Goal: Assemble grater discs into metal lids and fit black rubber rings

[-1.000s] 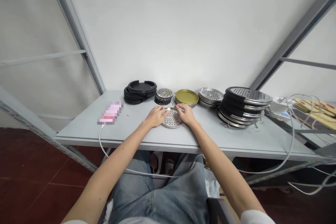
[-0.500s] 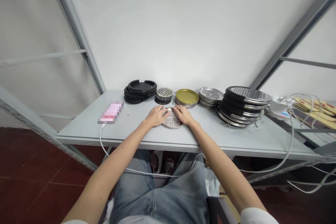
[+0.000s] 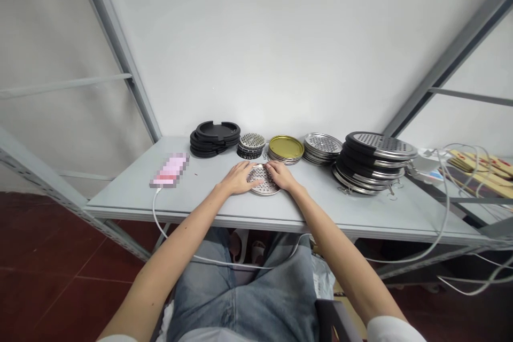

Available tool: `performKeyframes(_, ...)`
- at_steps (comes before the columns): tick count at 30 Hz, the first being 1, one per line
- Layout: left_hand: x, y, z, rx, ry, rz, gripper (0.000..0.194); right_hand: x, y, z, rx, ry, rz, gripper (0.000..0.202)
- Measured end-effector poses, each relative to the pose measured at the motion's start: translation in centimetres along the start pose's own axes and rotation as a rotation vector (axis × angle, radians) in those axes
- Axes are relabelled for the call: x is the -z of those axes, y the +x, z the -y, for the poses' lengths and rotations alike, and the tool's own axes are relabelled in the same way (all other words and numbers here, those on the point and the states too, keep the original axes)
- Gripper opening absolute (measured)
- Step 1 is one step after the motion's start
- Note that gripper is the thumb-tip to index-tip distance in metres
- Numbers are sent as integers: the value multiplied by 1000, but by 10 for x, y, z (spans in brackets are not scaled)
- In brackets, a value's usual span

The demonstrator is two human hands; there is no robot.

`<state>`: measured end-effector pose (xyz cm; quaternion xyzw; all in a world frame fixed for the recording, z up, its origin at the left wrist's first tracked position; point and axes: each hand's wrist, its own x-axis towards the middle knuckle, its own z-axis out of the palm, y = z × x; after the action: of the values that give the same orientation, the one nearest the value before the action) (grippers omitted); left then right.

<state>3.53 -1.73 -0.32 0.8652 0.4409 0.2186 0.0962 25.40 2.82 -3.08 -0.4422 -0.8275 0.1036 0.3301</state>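
A round metal grater plate (image 3: 266,184) lies flat near the front of the table, its face covered in small raised holes. My left hand (image 3: 239,178) grips its left side, with the thumb reaching over the face. On the upper right side, my right hand (image 3: 281,175) has its fingers on the rim. Parts of the rim are hidden under both hands. Just behind stand a short stack of small spiked discs (image 3: 252,142) and a stack topped by a gold-coloured round plate (image 3: 286,147).
Black round frames (image 3: 216,139) are stacked back left, by a phone (image 3: 170,169) with a white cable. To the right are more grater plates (image 3: 323,144) and a tall stack of black-rimmed graters (image 3: 374,163). Metal posts (image 3: 120,43) flank the table (image 3: 132,192).
My left thumb has moved down and lies lower across the plate's face. The right hand and the stacks look nearly unchanged.
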Motion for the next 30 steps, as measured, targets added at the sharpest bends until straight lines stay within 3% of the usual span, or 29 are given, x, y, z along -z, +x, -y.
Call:
performKeyframes(7,1,-2,2,-88,-42,95,111,1,0,2,-2,-2,6,37)
performKeyframes(16,1,0,1,-23,-17,135,117,1,-1,2,-12,13,14,42)
performKeyframes(22,3,-1,-2,-23,-16,122,108,1,0,-1,1,52,15,46)
performKeyframes(30,3,-1,-5,-18,5,107,108,0,-1,-2,-100,38,14,43)
